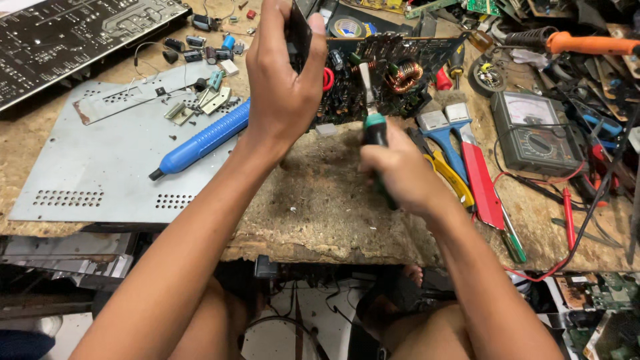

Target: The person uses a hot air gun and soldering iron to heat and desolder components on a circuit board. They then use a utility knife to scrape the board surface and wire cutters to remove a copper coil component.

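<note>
Left hand [283, 80] clamped around edge of upright circuit board [387, 77] at workbench [320, 200] centre. Right hand [393, 170] fisted on green-handled screwdriver [375, 130], blade against board. Blue desoldering pump [203, 140] on grey metal plate [100, 173], left. 2 brushes [460, 143] just right.

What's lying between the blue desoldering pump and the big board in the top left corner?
In the head view, loose capacitors and small metal brackets lie between the pump and the board, on a grey metal plate.
</note>
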